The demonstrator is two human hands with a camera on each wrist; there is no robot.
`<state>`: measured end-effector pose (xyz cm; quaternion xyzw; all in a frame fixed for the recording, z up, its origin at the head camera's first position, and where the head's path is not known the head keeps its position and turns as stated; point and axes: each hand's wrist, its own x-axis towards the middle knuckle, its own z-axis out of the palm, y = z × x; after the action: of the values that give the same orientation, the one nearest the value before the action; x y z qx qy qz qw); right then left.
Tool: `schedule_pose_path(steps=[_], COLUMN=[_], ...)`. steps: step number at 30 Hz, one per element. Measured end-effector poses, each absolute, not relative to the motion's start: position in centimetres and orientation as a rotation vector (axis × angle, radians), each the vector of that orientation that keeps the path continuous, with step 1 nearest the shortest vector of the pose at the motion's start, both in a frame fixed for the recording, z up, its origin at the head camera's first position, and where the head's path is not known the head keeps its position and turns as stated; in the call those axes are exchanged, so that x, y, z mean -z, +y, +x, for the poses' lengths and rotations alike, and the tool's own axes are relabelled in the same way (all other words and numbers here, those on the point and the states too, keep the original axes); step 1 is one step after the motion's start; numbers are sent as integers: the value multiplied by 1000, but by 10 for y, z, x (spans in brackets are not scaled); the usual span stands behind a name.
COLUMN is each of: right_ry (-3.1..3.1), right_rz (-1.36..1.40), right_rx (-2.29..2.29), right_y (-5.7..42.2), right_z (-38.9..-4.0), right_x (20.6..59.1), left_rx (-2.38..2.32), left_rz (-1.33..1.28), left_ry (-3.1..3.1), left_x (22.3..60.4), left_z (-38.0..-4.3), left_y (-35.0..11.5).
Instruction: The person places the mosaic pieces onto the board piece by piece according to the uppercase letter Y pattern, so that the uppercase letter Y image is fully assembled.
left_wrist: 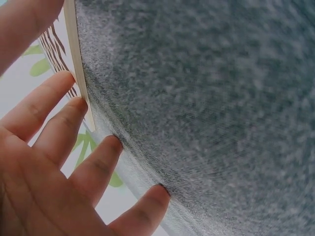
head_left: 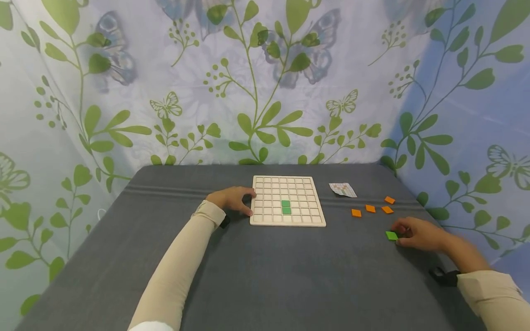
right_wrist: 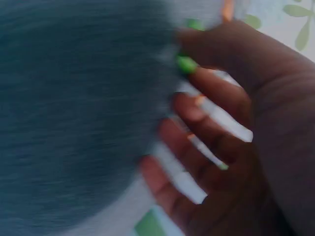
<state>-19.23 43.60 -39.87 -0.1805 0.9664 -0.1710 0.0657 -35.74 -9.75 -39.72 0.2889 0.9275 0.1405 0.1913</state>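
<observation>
A light wooden grid board [head_left: 269, 224] lies on the dark grey cloth, with two green square tiles [head_left: 286, 210] one in front of the other near its middle. My left hand [head_left: 235, 199] is at the board's left edge, thumb and fingers spread apart. In the left wrist view the fingertips [left_wrist: 78, 103] reach the board's side and the cloth. Far to the right, my right hand [head_left: 422, 235] pinches a bright green tile [head_left: 391, 236] between thumb and forefinger, low over the cloth. The right wrist view is blurred, with green [right_wrist: 186, 64] showing at those fingertips.
Several orange tiles [head_left: 356, 213] lie scattered between the board and my right hand. Behind them is a small printed paper [head_left: 342, 189] with a coloured grid, its edges slightly curled. A leaf-patterned curtain [head_left: 186, 92] hangs along the table's back and sides.
</observation>
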Motion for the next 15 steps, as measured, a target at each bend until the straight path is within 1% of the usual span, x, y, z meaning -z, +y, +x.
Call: schedule_pose_path(steps=[4,8,12,15], right_ry=[2979,2986,2976,2981], right_rz=[-581,-539,-552,-593], right_rx=[539,507,501,544], right_y=[440,435,419,392], right_z=[-187,-193,-209,-230], right_x=[408,406,399,391], left_rx=[-398,-403,-400,-424], left_rz=[810,809,805,805], left_ry=[2602,2602,2615,2615], left_x=[398,398,399,400], left_z=[-358,-357,-357,-356], left_y=[-99,-98,-98,-99])
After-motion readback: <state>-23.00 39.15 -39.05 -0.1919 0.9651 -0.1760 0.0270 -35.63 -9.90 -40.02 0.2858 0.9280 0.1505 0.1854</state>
